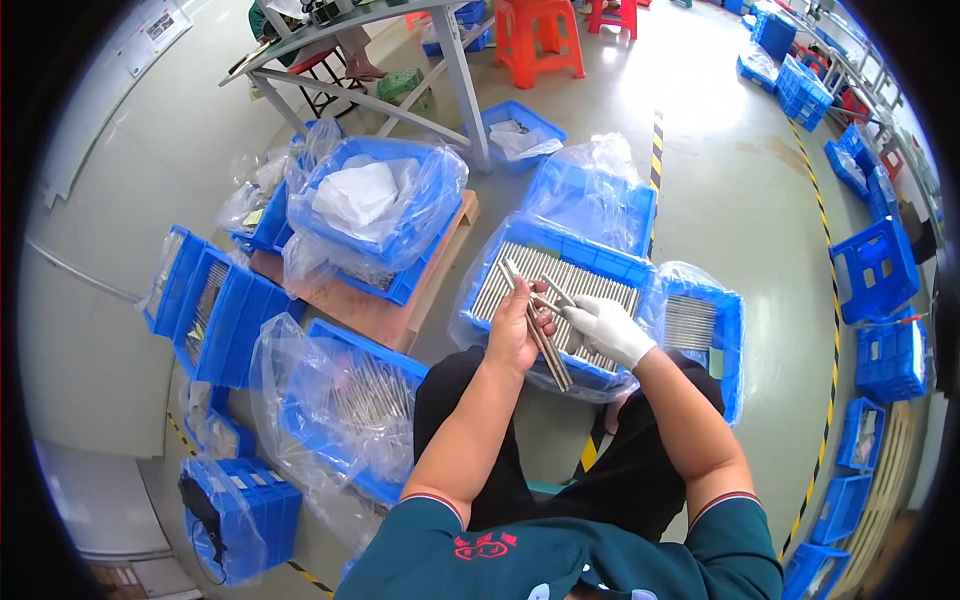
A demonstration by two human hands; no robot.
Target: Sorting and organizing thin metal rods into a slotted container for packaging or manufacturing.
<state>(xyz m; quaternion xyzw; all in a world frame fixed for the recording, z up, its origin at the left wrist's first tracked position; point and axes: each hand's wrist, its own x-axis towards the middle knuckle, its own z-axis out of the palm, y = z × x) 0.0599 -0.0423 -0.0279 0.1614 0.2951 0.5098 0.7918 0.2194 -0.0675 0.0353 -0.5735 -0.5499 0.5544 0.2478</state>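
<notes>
My left hand, bare, is closed around a small bundle of slim metal rods, which slant down toward my lap. My right hand wears a white glove and pinches the end of a single metal rod beside the bundle; its other end lies near my left fingers. Both hands are above a plastic-lined blue bin, where many similar rods lie side by side in rows. The fingertips of my right hand are partly hidden.
Another blue bin of rods stands close on the right. At the left is a bagged bin with loose rods. Stacked bins rest on a wooden pallet. Beyond are a table and red stools.
</notes>
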